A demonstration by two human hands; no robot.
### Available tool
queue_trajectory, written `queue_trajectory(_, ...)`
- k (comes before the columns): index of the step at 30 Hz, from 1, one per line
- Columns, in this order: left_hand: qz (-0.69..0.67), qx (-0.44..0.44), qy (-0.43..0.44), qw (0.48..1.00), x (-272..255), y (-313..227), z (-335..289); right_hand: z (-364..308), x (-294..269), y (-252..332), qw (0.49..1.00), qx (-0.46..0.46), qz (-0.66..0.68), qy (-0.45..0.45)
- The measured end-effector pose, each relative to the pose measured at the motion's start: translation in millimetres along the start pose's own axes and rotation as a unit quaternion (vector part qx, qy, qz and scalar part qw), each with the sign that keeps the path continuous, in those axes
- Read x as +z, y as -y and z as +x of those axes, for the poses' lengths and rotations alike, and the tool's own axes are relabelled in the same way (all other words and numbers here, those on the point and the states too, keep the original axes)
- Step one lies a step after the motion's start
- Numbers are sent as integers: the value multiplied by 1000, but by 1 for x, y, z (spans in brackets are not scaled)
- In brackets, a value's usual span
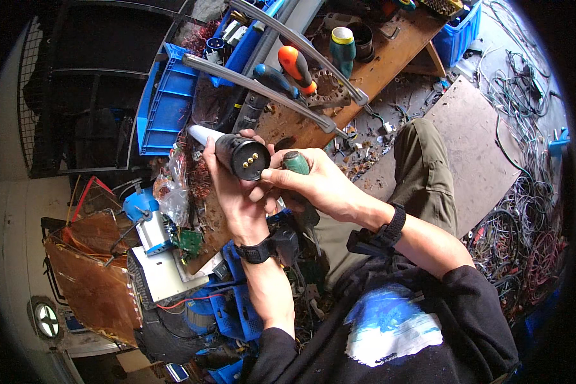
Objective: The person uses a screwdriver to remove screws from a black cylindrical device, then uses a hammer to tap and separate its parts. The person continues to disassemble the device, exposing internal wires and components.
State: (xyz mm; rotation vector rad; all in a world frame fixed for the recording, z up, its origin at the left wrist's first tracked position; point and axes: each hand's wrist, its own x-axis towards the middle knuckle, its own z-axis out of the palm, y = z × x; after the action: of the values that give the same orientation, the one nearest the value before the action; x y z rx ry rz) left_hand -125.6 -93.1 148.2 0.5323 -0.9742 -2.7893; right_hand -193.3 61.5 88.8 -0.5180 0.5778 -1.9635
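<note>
My left hand (233, 208) is wrapped round a cylindrical device with a black end (250, 160) and a white far part. Several gold contacts show on its round black face, which is turned toward me. My right hand (329, 185) is closed round a screwdriver with a green handle (296, 162), its shaft pointing down toward my lap. The right thumb and forefinger reach to the rim of the black face; whether they pinch something small there is hidden.
Beyond my hands, a wooden bench (390, 48) carries an orange-handled tool (294, 64), a blue-handled tool (275, 80) and a green container (342, 48). Two metal bars (262, 96) cross above it. Blue bins (168, 105) stand left; tangled cables (525, 217) lie right.
</note>
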Motion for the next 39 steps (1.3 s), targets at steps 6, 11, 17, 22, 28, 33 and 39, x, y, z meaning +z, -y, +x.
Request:
queue_trajectory(6,23,86,-111,990,-11,13,3,-5,-14,2,993,19,-109,-27)
queue_trajectory(11,111,118,-187,969,-33,45,-1,-8,-30,3,990,81,-110,-43)
queue_trajectory(17,108,142,-286,942,-54,74,-2,-18,-54,-1,971,219,-97,-11)
queue_trajectory(22,113,136,-264,948,-60,85,-9,-26,-74,-15,972,185,-125,-67)
queue_trajectory(28,148,153,-302,929,-77,102,-8,-38,-69,-13,930,-25,-363,-47)
queue_trajectory(33,162,120,-279,939,-97,105,-12,-38,-74,-10,891,47,-451,-30)
queue_trajectory(39,183,114,-279,936,-108,111,-18,-33,-94,-31,932,114,-343,-15)
